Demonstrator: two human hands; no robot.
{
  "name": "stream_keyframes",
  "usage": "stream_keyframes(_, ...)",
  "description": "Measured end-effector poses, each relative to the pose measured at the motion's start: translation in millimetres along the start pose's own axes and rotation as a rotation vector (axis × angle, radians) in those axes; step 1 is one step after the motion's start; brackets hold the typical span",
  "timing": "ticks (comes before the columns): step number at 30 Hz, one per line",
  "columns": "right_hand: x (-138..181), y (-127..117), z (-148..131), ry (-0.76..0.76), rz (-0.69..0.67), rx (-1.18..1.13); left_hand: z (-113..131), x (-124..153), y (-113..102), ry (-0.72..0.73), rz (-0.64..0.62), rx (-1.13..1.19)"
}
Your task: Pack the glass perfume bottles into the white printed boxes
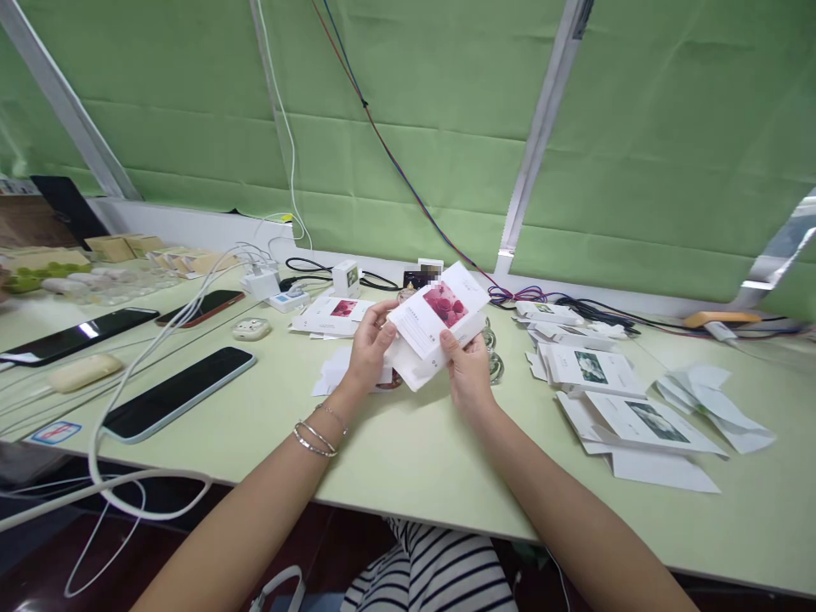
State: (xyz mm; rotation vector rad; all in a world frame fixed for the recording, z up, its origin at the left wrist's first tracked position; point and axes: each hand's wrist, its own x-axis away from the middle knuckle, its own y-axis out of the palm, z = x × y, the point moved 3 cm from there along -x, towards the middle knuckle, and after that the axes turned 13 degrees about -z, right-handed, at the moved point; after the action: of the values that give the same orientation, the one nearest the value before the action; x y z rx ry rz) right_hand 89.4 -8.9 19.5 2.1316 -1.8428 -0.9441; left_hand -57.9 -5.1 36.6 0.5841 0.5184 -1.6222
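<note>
Holds a white carton [417, 336] with a rose-pink flower picture between left hand [370, 344] and right hand [470, 374], tilted, up above the middle of the bench [414, 459]. Has the left grip closed on the carton's left edge, thumb in front, and the right grip closed on the lower right side, thumb over the printed face. Below that face, a plain white panel in view; cannot tell the contents, nor how far folded. Just behind the right hand, round clear pieces [495, 367], partly covered. Close to the left hand, on the bench, white card pieces [332, 371], and just beyond, lying flat, a low white box [335, 316] with a pink picture. Farther back, upright, a small white box [346, 279], contents hidden. To the right, lying near one another, cartons with green flower pictures [590, 367], some flaps spread, insides hidden; beside these, loose white paper [717, 404]. To the left, a small rounded case [251, 329] and a cream case [85, 372], both with contents hidden, near a dark-screened phone [182, 391]. At the far left, cream boxes [111, 248] beside clear plastic pieces [124, 287], too blurred to make out any contents, and a brown box [31, 223] behind.
</note>
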Motion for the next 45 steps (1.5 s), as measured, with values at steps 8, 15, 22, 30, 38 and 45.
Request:
stream_keyframes(8, 5, 7, 9, 0.063, -0.168, 0.155, -3, -8, -21, -0.191, 0.29, 0.039)
stream_keyframes(15, 22, 17, 14, -0.07, -0.568, 0.997, 1, -7, -77, -0.161, 0.912, 0.081)
stream_keyframes(22, 26, 18, 37, 0.107, -0.897, 1.26, 14, -7, -111, -0.045, 1.004, -0.094)
stream_keyframes(30, 22, 18, 36, 0.033, -0.902, 1.302, 40, 3, -139, -0.521, 0.72, -0.57)
stream_keyframes(38, 18, 11, 39, 0.118, -0.846, 1.288, 72, 16, -147, -0.791, 0.458, -0.963)
stream_keyframes(45, 15, 4, 39, 0.176, -0.771, 1.139, 57, 12, -99, -0.605, 0.458, -0.332)
